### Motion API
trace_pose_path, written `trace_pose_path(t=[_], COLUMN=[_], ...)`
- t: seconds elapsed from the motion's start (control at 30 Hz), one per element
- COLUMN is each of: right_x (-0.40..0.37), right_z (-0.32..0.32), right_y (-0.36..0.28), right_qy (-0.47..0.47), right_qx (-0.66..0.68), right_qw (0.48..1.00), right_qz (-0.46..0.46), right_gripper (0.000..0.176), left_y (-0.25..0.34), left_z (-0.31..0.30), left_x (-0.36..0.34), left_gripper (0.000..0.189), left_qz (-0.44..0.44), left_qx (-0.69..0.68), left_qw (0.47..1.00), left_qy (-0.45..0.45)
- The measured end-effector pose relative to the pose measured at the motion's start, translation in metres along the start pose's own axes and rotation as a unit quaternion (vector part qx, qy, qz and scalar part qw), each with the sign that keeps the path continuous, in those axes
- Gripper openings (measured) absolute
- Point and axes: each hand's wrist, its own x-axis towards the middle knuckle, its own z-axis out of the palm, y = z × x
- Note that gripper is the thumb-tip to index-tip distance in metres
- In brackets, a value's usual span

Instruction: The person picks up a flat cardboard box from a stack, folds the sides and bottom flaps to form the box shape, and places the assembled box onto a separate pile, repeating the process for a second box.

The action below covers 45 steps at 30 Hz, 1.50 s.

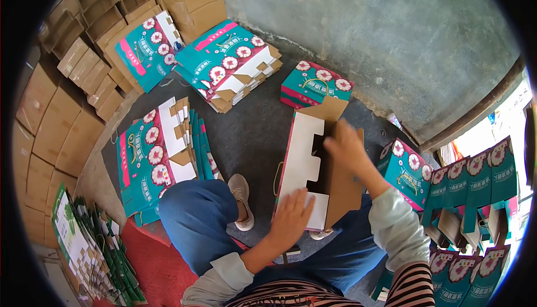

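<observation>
A half-folded carton point(302, 156) stands between my knees with its top open. Its near and left flaps are white, and brown cardboard shows at its far and right sides. My left hand point(292, 217) rests on the carton's near left corner, fingers stretched over the white flap. Above the opening is my right hand point(347, 145), its fingers loosely bent and apart near the brown right flap point(345, 187); no object shows in it. A thin cord handle point(277, 178) hangs on the carton's left side. The carton's inside is mostly dark.
Flat teal printed cartons lie in stacks at left point(151, 156) and ahead point(229, 61). A closed teal box point(317, 84) sits by the wall, another point(405, 173) at right beside rows of teal boxes point(475, 178). Brown cartons point(56, 122) pile at far left; green-white flat packs point(92, 251) stand below.
</observation>
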Motion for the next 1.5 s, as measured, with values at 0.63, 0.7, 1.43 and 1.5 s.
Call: trace_pose_path(t=[0.63,0.7,1.43,1.5], right_x=[0.037,0.031,-0.012,-0.024], right_z=[-0.04,-0.055,-0.092,-0.088], right_y=[0.029,0.035,0.09,0.068], right_qy=[-0.109,-0.106,-0.383,-0.291], right_qx=[-0.172,-0.215,0.23,0.057], right_qw=[0.977,0.97,0.847,0.948], right_qz=[-0.059,-0.049,0.289,0.112], right_gripper=[0.009,0.01,0.062,0.057], left_y=[0.053,0.029,0.003,-0.001], left_z=[-0.003,-0.013,0.009,0.011], left_x=[0.004,0.007,0.005,0.008], left_gripper=[0.045,0.043,0.052,0.054], left_qz=[-0.106,-0.128,-0.281,-0.21], left_qx=[-0.094,-0.096,-0.21,-0.073], left_qw=[0.99,0.987,0.922,0.966], left_qy=[0.01,0.027,0.162,0.136])
